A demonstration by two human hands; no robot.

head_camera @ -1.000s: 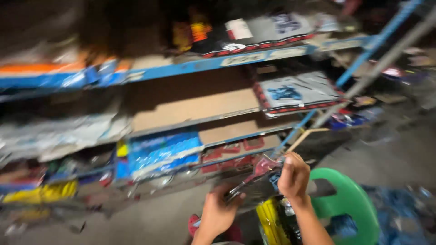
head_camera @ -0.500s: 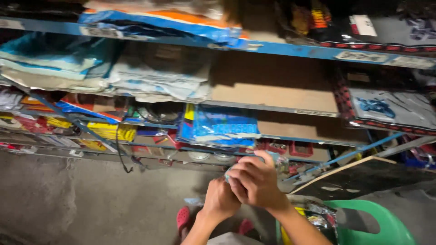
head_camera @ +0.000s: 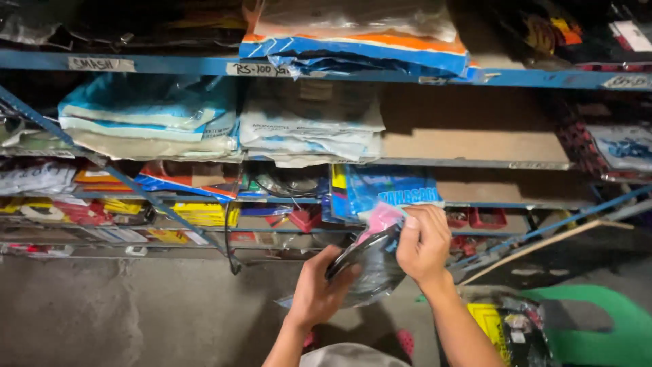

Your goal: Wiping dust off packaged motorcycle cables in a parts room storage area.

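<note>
Plastic-wrapped dark packet (head_camera: pixel 370 268) slants between both hands: left hand (head_camera: pixel 319 292) fingers curl under its lower end, right hand (head_camera: pixel 422 243) fingers pinch its pink top

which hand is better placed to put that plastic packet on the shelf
Right, probably. The right hand pinches the top of the plastic packet, close to the blue shelf; the left hand supports it lower, farther from the shelf.

left hand (head_camera: pixel 319 289) under clear bag (head_camera: pixel 370 261) | right hand (head_camera: pixel 422 245) pinches bag's top | both below blue shelf (head_camera: pixel 170 64) | green chair (head_camera: pixel 598 326) right of bag
</note>
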